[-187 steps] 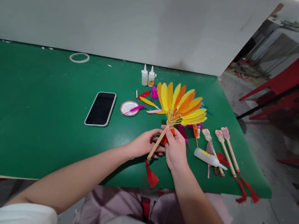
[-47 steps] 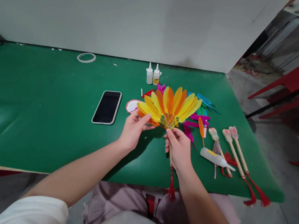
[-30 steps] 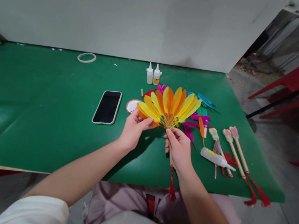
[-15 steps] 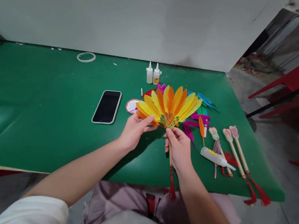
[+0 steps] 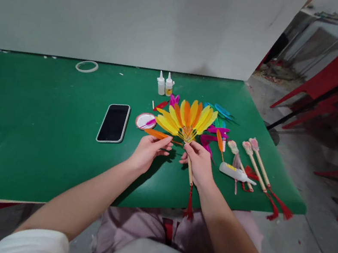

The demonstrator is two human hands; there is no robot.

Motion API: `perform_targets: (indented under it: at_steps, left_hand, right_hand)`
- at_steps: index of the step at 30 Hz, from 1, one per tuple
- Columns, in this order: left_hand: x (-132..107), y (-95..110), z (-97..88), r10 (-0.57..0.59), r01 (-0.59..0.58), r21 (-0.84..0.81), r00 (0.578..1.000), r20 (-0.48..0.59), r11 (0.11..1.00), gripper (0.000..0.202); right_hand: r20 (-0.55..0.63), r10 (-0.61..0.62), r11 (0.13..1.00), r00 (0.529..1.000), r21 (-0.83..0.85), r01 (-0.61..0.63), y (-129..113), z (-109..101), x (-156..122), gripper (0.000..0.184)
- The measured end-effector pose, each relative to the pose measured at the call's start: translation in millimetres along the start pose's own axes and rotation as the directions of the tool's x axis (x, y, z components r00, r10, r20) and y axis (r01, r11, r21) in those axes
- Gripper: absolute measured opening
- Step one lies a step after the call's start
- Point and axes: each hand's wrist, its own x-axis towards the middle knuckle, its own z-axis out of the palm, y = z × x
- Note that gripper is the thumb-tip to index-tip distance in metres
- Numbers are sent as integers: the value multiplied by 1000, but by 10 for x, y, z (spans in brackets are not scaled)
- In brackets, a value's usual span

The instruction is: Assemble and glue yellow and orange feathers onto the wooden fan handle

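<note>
An orange feather (image 5: 155, 133) is pinched between the thumb and fingers of the left hand (image 5: 148, 152), its tip pointed left and its quill directed toward the base of a yellow-and-orange feather fan (image 5: 187, 115). Half a second ago this feather was seen tucked against the fan's lower left edge; now it is drawn lower, with a gap of green table (image 5: 42, 121) left between it and the yellow feathers. The fan is held above the table by its wooden handle (image 5: 190, 171), which is gripped near the top by the thumb and curled fingers of the right hand (image 5: 198, 163). A red tassel (image 5: 189, 208) is hung from the handle's end. The round white dish (image 5: 142, 116), partly covered before, is now more fully exposed, with a magenta feather (image 5: 151, 122) laid across it.
</note>
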Motion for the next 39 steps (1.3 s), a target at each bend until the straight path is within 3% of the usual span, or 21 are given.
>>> perform_targets:
  at_steps: [3, 5, 6, 9, 10, 12, 14, 16, 18, 19, 20, 22, 24, 25, 27, 28, 29, 31, 33, 35, 39]
  left_hand:
    - [-96, 2, -27, 16, -18, 101, 1000, 22, 995, 32]
    - [-153, 18, -24, 78, -85, 155, 996, 48, 984, 33]
    - [-173, 29, -13, 123, -131, 175, 991, 59, 976, 33]
    - [-192, 53, 30, 273, -286, 218, 958, 85, 933, 31]
    - [-186, 50, 38, 322, -336, 237, 942, 96, 912, 30]
    - [-156, 19, 24, 428, -452, 304, 892, 146, 838, 26]
    - [-103, -32, -26, 568, -630, 415, 775, 277, 657, 21]
    - [-38, -86, -92, 674, -806, 488, 567, 473, 335, 18]
    - [22, -124, -143, 693, -869, 491, 389, 607, 58, 20]
    - [44, -135, -158, 691, -871, 491, 343, 637, -20, 21]
    - [58, -141, -167, 689, -867, 495, 323, 649, -60, 22]
    - [65, -145, -170, 691, -857, 509, 322, 648, -78, 22]
    - [55, -147, -171, 691, -854, 515, 328, 644, -74, 21]
    - [47, -150, -174, 691, -855, 514, 327, 644, -74, 21]
    - [30, -160, -184, 690, -861, 500, 308, 656, -91, 23]
    - [21, -166, -189, 684, -870, 481, 288, 671, -105, 25]
    - [10, -169, -193, 674, -882, 455, 264, 690, -121, 28]
    - [-20, -165, -194, 657, -909, 388, 201, 726, -150, 32]
    - [-63, -145, -184, 649, -923, 332, 132, 749, -195, 34]
    - [-111, -114, -170, 639, -918, 299, 69, 766, -259, 34]
    - [-175, -61, -149, 588, -907, 269, 30, 808, -324, 29]
  right_hand:
    - [-3, 10, 985, 1000, -175, -11, 53, -90, 61, 31]
    - [-6, -67, 901, 998, -429, 58, 87, -110, 80, 33]
    - [5, -128, 805, 992, -583, 107, 95, -108, 75, 32]
    - [52, -295, 396, 954, -902, 172, 50, -130, -16, 32]
    - [59, -341, 298, 938, -940, 167, 9, -175, -70, 34]
    - [84, -439, 193, 895, -963, 185, -109, -358, -197, 36]
    - [182, -501, 91, 846, -961, 261, -245, -647, -321, 35]
    - [266, -517, -67, 813, -960, 272, -357, -962, -411, 39]
    - [373, -411, -231, 832, -925, 301, -415, -1206, -448, 42]
    - [385, -359, -283, 850, -913, 294, -428, -1284, -447, 43]
    - [401, -305, -326, 864, -896, 301, -438, -1333, -436, 42]
    - [414, -237, -356, 879, -879, 318, -480, -1359, -399, 36]
    - [407, -263, -276, 875, -901, 336, -593, -1329, -361, 29]
    - [380, -311, -173, 871, -924, 341, -678, -1302, -346, 27]
    - [209, -483, 172, 850, -929, 326, -875, -1223, -319, 29]
    - [103, -498, 384, 861, -864, 325, -966, -1168, -301, 29]
    - [20, -496, 584, 868, -732, 351, -1040, -1102, -276, 29]
    - [-71, -426, 840, 902, -400, 366, -1110, -940, -202, 31]
    - [-66, -313, 945, 947, -123, 304, -1069, -757, -102, 33]
    - [-43, -201, 976, 979, 82, 204, -948, -583, -2, 37]
    - [12, -64, 959, 998, 277, 59, -642, -344, 104, 29]
